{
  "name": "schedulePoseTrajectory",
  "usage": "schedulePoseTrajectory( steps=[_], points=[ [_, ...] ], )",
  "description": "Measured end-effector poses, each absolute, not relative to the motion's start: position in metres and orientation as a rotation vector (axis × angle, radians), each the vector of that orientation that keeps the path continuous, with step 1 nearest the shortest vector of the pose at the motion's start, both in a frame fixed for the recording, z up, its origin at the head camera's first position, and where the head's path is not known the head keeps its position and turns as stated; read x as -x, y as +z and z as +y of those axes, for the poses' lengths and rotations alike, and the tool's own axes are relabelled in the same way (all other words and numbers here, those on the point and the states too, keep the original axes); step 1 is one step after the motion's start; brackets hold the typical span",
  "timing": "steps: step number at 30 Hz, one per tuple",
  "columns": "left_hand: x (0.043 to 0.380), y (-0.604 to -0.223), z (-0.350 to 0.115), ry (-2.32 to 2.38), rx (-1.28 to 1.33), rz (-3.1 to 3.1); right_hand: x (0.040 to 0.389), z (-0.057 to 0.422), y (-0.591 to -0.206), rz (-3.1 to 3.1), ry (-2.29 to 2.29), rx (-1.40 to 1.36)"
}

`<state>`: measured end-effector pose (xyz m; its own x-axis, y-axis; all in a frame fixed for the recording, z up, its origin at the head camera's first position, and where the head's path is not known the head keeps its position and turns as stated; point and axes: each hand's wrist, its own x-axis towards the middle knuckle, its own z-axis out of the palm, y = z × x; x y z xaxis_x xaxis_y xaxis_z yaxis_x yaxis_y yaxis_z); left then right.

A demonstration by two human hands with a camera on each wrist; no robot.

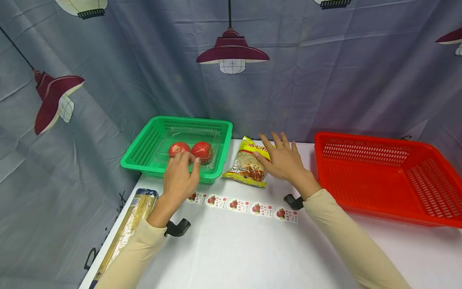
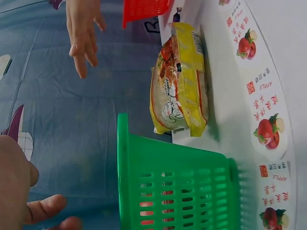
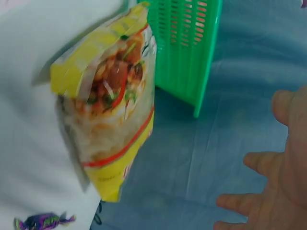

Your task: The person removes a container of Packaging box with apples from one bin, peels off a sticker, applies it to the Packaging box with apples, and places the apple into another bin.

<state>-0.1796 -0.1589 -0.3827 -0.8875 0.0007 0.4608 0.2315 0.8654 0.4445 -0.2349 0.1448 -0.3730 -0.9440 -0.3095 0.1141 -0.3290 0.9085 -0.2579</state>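
Observation:
My left hand (image 1: 180, 176) hovers over the near side of the green basket (image 1: 138, 158), its fingers loosely bent and nothing seen between them. Inside, two red apples (image 1: 201, 151) sit in a clear plastic box (image 1: 173, 134); the fingertips overlap them in the head view, and whether they touch I cannot tell. The right hand (image 1: 285, 160) is spread with fingers apart, above and beside a yellow bag of noodles or similar food (image 1: 249, 164). In the right wrist view a gap separates that hand from the bag (image 3: 115, 100).
A strip of apple stickers (image 1: 238, 205) lies across the table in front of the bag. To the right stands a red basket (image 1: 361, 180). A long gold-coloured pack (image 1: 126, 228) lies along the left edge. A purple wrapped candy (image 3: 43, 221) shows in the right wrist view.

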Motion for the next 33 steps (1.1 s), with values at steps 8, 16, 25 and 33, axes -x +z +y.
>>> schedulePoseTrajectory(
  steps=[8,16,25,33],
  points=[
    [0.172,-0.390,-0.168,-0.739,0.115,-2.614,0.240,0.116,-0.370,-2.991,0.425,-0.560],
    [0.169,-0.400,-0.173,-0.791,0.072,-2.662,0.243,0.083,-0.362,-2.990,0.391,-0.642],
    [0.168,-0.407,-0.180,-0.800,-0.113,-2.744,0.247,0.056,-0.361,-2.990,0.369,-0.707],
    [0.168,-0.415,-0.183,-0.842,-0.153,-2.700,0.249,0.038,-0.360,-2.995,0.389,-0.726]
  ],
)
